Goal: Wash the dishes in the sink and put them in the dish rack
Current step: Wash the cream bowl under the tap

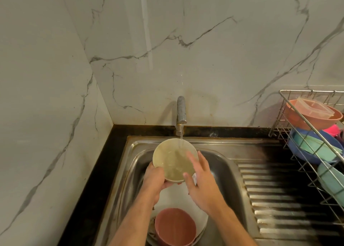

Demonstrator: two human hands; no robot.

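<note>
The left hand (153, 180) grips the near-left rim of a cream bowl (174, 162), held over the sink (229, 163) under water running from the tap (181, 111). The right hand (202, 184) has its fingers straight, reaching into the bowl. A pink bowl (175, 225) sits in a white dish (202, 221) below. At right, the dish rack (314, 134) holds coloured bowls.

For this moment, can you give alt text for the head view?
A person's left hand holds a round beige bowl under the running steel tap while the right hand rubs inside it. A pink bowl waits in the steel sink; a wire dish rack holds coloured bowls.
</note>
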